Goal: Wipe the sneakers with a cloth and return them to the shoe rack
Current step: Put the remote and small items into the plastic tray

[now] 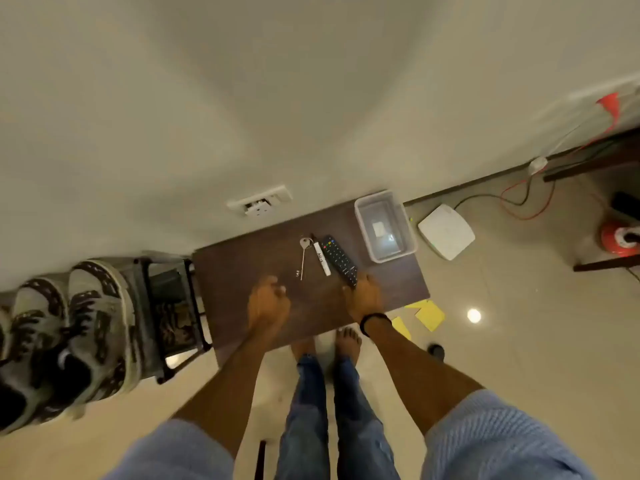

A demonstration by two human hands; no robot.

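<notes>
left hand [268, 299] and right hand [365, 294] hover over the table [242, 271], blurred, the right at the remote [337, 259]'s near end; neither grip can be told. sneakers [93, 323] sit at left.

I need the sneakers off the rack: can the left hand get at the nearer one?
Probably yes: the left hand is over the table, and the nearer sneaker sits uncovered on the rack alongside, with nothing between them.
</notes>
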